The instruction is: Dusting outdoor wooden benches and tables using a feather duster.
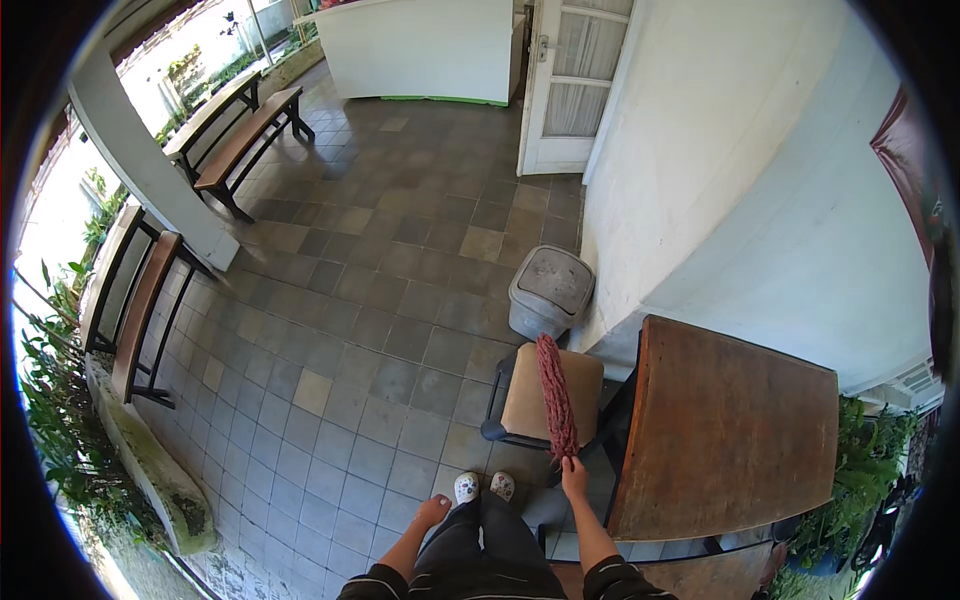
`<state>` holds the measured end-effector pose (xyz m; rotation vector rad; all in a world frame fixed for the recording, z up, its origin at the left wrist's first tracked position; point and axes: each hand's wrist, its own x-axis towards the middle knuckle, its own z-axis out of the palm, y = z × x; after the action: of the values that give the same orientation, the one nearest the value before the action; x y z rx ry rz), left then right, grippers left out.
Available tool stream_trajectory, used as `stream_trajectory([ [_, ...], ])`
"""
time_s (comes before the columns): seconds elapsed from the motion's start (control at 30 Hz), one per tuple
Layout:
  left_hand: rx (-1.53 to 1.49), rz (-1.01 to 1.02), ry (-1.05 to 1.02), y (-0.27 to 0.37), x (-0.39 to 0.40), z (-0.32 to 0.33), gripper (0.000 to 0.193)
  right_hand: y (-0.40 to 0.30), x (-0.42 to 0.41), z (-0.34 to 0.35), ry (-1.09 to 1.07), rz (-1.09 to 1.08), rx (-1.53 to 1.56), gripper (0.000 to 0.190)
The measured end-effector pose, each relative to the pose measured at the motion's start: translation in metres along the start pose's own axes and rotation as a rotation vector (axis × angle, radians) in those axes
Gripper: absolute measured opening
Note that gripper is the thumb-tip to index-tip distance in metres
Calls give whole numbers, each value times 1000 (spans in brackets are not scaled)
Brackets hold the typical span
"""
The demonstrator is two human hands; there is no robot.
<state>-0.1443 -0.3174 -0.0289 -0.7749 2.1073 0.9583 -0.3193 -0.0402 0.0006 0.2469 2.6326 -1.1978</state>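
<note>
My right hand (pixel 574 478) is shut on the near end of a dusty-red, shaggy duster (pixel 557 397). The duster's long fluffy head points away from me, above the tan seat of a dark-framed chair (pixel 523 397). Whether it touches the seat cannot be told. My left hand (pixel 433 510) hangs beside my left leg with nothing visible in it; its fingers are mostly hidden. To the right of my right hand stands a brown wooden table (pixel 735 435).
A grey lidded bin (pixel 553 289) stands behind the chair, by the white wall (pixel 675 150). Wooden benches (pixel 251 139) (pixel 146 315) line the left side near a white pillar (pixel 150 150). Ahead are a white counter (pixel 420 49) and a glazed door (pixel 574 90). Tiles (pixel 360 337) cover the floor.
</note>
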Motion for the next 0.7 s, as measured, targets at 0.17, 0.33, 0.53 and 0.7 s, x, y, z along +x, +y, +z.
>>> stream_trajectory([
  [0.17,-33,55,17,7,0,6,39,-8,-13,14,-27,85,55,32],
  [0.33,3,65,-19,1,-1,16,39,-5,-18,19,-73,146,80,33],
  [0.53,28,29,-38,-13,-8,17,40,10,-19,9,16,50,25,34],
  [0.7,41,-25,-48,-23,-11,11,41,8,-18,3,-74,96,-14,33],
])
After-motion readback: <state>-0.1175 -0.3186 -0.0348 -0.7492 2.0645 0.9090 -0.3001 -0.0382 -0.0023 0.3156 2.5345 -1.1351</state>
